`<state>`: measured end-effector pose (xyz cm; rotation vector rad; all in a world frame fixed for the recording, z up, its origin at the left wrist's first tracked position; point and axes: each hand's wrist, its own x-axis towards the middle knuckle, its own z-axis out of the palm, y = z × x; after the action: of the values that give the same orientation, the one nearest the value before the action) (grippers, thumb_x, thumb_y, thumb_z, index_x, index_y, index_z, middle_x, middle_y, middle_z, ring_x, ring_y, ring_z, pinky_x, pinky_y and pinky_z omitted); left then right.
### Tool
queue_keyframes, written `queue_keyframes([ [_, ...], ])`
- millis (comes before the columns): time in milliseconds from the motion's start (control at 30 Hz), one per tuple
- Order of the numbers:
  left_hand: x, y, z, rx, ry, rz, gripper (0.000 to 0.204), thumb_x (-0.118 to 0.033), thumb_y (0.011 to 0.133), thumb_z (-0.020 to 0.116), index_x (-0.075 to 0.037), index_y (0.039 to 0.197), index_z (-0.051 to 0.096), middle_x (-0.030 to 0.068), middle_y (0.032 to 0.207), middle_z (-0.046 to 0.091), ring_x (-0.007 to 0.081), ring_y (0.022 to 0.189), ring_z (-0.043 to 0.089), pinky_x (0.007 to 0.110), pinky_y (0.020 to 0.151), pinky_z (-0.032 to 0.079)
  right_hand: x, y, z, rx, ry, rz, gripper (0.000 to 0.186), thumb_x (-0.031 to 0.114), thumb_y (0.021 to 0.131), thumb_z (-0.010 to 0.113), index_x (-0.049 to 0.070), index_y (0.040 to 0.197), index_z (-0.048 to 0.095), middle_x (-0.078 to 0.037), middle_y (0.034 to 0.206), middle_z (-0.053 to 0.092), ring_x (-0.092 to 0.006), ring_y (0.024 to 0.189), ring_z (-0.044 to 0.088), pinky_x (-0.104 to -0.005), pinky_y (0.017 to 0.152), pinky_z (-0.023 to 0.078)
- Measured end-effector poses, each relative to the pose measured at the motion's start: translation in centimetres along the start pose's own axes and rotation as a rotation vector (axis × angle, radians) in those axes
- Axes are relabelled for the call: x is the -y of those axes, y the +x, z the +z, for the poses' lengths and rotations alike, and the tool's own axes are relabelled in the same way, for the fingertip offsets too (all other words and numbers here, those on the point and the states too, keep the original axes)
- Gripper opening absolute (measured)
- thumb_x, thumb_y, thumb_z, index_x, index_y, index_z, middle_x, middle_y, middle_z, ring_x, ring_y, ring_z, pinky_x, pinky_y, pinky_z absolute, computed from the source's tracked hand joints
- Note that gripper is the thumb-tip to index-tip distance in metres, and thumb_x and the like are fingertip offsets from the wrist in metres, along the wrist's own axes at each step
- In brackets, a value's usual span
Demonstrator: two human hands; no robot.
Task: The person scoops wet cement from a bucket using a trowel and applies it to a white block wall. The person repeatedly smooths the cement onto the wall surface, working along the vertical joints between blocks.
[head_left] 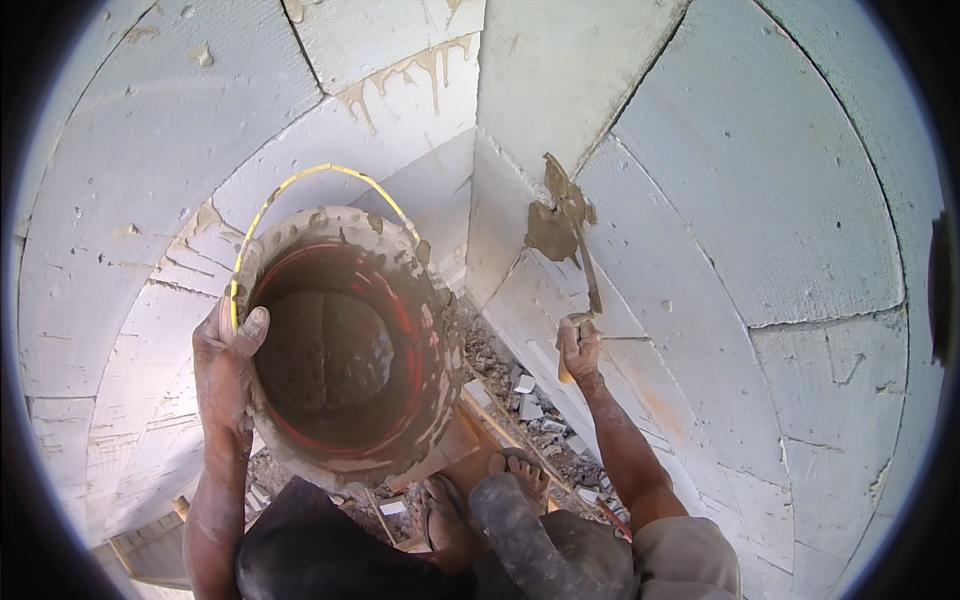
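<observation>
My left hand (224, 360) grasps the bucket (441, 375) at its left side, thumb uppermost; my right hand (579, 350), outstretched, clenches the trowel (588, 268) by the right wall (750, 190)

Bright, fairly even light is filling the scene, with the left wall (190, 110) glowing almost white near the middle and the right wall (790, 180) showing a cooler, blue-green tint. A soft grey shadow is crossing the left wall behind the bucket (445, 370), and another is darkening its lower part. The bucket's inside is sitting in shade, while the wet mortar (330, 345) is giving back a small pale glare. The dark trousers (330, 545) are losing detail. Fisheye distortion is bending the block joints (830, 319), and black, blue-fringed vignetting is swallowing the corners.
</observation>
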<state>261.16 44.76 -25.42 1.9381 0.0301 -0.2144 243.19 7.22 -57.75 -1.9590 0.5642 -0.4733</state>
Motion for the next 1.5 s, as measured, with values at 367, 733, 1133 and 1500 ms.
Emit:
queue_keyframes([
  [367,-0.6,0.6,0.8,0.027,0.001,-0.004,0.044,-0.016,0.090,0.067,0.007,0.127,0.059,0.0074,0.108,0.067,0.0144,0.095,0.060,0.028,0.089,0.047,5.5,2.0,2.9,-0.108,-0.248,0.130,0.021,0.027,0.090,0.068,0.006,0.089,0.068,-0.019,0.075,0.068,-0.0361,0.071,0.067,-0.0449,0.065,0.051],
  [733,0.5,-0.4,-0.3,-0.041,0.119,0.031,0.043,-0.020,0.088,0.069,0.005,0.123,0.063,0.0029,0.097,0.067,0.0113,0.089,0.055,0.028,0.085,0.044,3.4,0.9,3.5,-0.180,0.080,-0.053,0.033,0.030,0.100,0.058,0.000,0.085,0.059,-0.007,0.062,0.059,-0.0141,0.051,0.057,-0.0298,0.048,0.045],
  [1133,0.7,0.3,-0.8,-0.025,0.061,0.064,0.044,-0.021,0.087,0.071,0.005,0.121,0.063,0.0014,0.099,0.065,0.0112,0.089,0.053,0.027,0.085,0.043,-3.9,2.1,2.0,0.054,0.658,0.238,0.041,0.033,0.101,0.051,-0.001,0.080,0.060,-0.012,0.063,0.060,-0.0197,0.049,0.058,-0.0304,0.046,0.046],
  [1500,-1.0,0.4,1.0,0.007,0.024,0.031,0.041,-0.014,0.087,0.067,0.006,0.122,0.062,0.0064,0.103,0.067,0.0134,0.094,0.059,0.030,0.087,0.046,0.3,3.4,4.5,0.128,-0.449,0.231,0.029,0.027,0.090,0.060,-0.001,0.098,0.064,-0.027,0.082,0.068,-0.0474,0.084,0.067,-0.0530,0.076,0.053],
])
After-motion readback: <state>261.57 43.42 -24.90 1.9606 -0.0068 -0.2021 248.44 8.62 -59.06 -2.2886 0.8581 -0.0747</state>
